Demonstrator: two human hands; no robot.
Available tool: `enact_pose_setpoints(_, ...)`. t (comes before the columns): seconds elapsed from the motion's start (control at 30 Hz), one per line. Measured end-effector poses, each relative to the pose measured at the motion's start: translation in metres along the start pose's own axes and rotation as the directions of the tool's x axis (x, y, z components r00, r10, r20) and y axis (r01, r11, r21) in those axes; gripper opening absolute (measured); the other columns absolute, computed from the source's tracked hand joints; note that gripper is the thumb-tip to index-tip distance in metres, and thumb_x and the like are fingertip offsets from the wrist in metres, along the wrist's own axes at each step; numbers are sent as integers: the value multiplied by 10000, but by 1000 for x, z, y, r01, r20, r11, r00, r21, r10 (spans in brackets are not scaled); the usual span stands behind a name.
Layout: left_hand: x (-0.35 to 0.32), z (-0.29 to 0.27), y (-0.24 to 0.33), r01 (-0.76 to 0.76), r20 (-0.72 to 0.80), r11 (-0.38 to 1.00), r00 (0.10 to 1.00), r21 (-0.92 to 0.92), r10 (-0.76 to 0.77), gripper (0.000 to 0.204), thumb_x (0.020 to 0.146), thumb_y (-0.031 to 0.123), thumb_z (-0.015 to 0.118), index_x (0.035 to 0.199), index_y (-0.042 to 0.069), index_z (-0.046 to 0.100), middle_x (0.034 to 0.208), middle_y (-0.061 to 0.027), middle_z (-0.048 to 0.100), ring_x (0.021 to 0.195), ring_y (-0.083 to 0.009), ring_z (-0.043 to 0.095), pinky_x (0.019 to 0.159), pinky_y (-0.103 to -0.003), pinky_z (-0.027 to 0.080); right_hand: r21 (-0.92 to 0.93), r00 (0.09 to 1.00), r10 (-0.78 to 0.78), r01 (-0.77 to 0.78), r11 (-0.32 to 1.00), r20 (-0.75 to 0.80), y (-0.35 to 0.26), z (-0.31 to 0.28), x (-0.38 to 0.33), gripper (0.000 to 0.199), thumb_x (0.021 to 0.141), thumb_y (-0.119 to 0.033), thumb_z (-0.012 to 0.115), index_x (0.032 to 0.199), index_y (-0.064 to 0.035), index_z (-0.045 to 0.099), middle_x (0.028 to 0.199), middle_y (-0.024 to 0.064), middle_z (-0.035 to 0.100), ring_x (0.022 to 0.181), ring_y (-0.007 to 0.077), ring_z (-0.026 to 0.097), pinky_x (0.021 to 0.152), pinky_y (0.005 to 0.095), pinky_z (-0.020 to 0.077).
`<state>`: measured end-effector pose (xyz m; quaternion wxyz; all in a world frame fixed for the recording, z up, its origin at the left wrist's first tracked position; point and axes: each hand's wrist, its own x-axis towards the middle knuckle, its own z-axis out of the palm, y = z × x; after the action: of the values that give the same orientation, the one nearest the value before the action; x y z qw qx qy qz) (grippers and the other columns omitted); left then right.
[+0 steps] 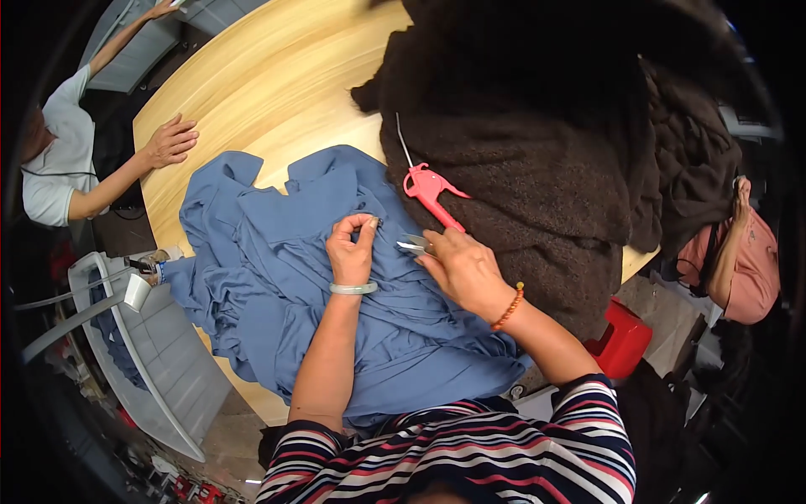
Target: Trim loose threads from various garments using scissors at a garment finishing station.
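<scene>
A blue garment (277, 227), rumpled and collared, lies spread on the wooden table before me. Over its middle, my left hand (351, 252) is closed in a pinch, thumb against forefinger. A tiny dark bit shows at those fingertips, too small to name. Just to the right, my right hand (466, 269) is closed round small metal thread snips (411, 244), whose blades point left toward the pinch, a short gap apart. Beyond the right hand, a red air blow gun (428, 185) with a thin metal nozzle rests against dark brown cloth.
Dark brown fuzzy cloth (520, 168) is heaped over the right of the table (277, 67). A co-worker's hand (170, 141) rests on the left edge. A grey plastic bin (168, 353) stands lower left, a red stool (621, 340) lower right. Another person (739, 269) is at far right.
</scene>
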<state>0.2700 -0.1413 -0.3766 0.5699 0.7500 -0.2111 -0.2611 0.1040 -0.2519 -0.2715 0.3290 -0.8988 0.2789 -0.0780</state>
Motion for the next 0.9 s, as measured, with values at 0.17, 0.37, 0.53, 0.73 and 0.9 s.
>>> enact_pose_setpoints(0.17,0,0,4,117,23,972,993,-203,-115,88,889,57,695,942,-12,681,881,-12,672,803,-60,577,761,-204,466,-61,997,59,-56,997,42,-4,13,12,401,916,-261,622,1211,3,563,917,165,598,742,360,642,627,453,528)
enact_pose_setpoints(0.37,1,-1,9,156,35,953,988,-261,-152,93,893,52,688,948,-22,682,897,-32,687,824,-68,594,792,-214,479,-182,993,-99,109,977,67,-1,21,19,383,939,-250,568,1136,78,557,866,178,597,665,295,655,551,387,528)
enact_pose_setpoints(0.53,3,-4,9,164,49,939,986,-301,-157,99,897,56,684,955,-24,684,951,-64,706,859,-85,622,831,-226,492,-205,987,-146,157,966,65,0,25,26,334,941,-239,559,1071,69,555,824,163,594,628,287,658,529,377,530)
enact_pose_setpoints(0.73,3,-4,14,201,81,928,979,-314,-185,108,909,63,672,988,-9,686,1011,-78,703,926,-101,615,898,-247,465,-231,986,-126,149,962,113,-6,26,31,337,940,-239,560,1087,65,563,816,161,592,622,289,654,522,374,525)
enact_pose_setpoints(0.9,3,-4,14,200,84,922,980,-330,-183,117,898,63,683,990,-10,686,1030,-87,700,949,-118,619,925,-264,459,-246,985,-87,122,962,148,-7,28,34,387,941,-246,562,1143,84,571,829,163,594,634,295,651,534,382,521)
